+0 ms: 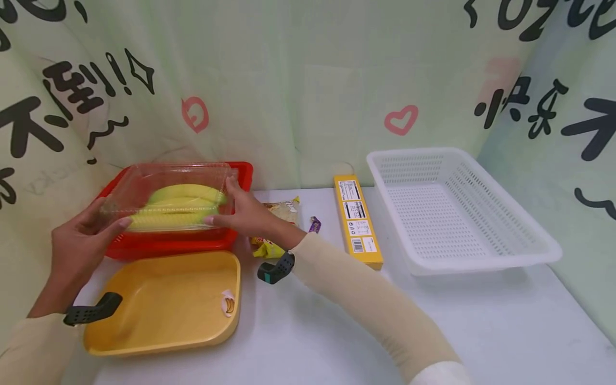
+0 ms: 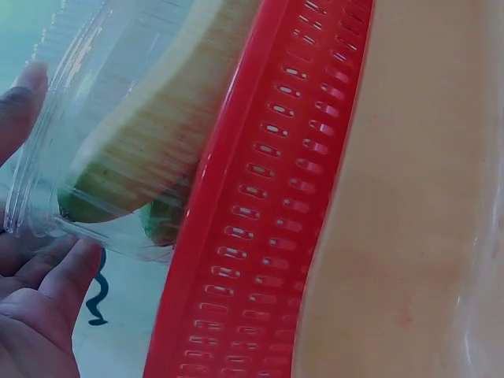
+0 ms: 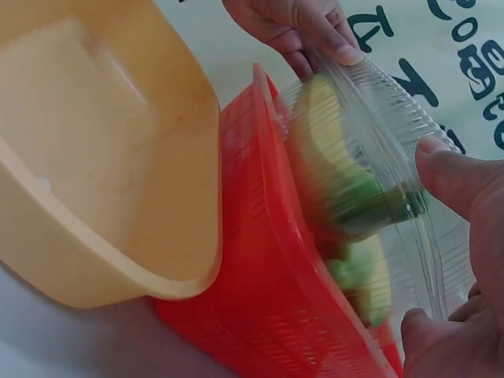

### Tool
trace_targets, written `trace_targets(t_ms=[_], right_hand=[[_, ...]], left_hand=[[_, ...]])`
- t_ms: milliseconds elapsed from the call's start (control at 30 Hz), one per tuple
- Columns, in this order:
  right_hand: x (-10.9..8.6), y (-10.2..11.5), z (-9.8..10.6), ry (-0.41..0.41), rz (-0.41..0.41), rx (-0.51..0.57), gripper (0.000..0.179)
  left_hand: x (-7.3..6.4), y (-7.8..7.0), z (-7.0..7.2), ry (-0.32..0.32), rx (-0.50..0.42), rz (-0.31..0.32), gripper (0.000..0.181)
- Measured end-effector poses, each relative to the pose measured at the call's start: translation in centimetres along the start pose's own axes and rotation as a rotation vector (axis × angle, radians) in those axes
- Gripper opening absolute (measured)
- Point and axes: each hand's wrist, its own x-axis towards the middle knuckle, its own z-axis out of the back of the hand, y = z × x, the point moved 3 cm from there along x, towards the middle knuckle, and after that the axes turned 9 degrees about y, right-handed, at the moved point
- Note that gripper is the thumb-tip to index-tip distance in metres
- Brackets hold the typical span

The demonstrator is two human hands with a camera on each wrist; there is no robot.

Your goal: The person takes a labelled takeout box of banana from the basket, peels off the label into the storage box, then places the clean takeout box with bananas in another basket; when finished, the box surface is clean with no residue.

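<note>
A clear plastic container (image 1: 190,174) with yellow bananas (image 1: 185,198) inside is held level at the red basket (image 1: 168,243), overlapping it in the head view. My left hand (image 1: 79,240) grips its left end, thumb on the near edge. At the opposite end my right hand (image 1: 250,211) holds the container, its thumb along the near corner. In the right wrist view, green banana tips (image 3: 366,205) show through the ridged plastic, close to the red rim. Both hands' fingers are partly hidden behind the container.
A yellow tub (image 1: 163,305) with a banana sticker (image 1: 228,303) stands in front of the red basket. Snack packets (image 1: 284,211), a small purple wrapper (image 1: 314,224) and a yellow box (image 1: 358,222) lie in the middle. At right is a white basket (image 1: 481,262); a printed curtain (image 1: 308,96) hangs behind.
</note>
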Motion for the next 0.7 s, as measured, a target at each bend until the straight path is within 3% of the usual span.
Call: trace_targets(t_ms=[233, 700], right_hand=[[0.3, -0.5, -0.1, 0.036, -0.063, -0.02, 0.101], [1.2, -1.0, -0.3, 0.051, -0.089, -0.078, 0.098]], left_hand=[[0.3, 0.6, -0.7, 0.013, -0.015, 0.037, 0.067], [1.3, 1.4, -0.9, 0.086, 0.104, 0.083, 0.076]])
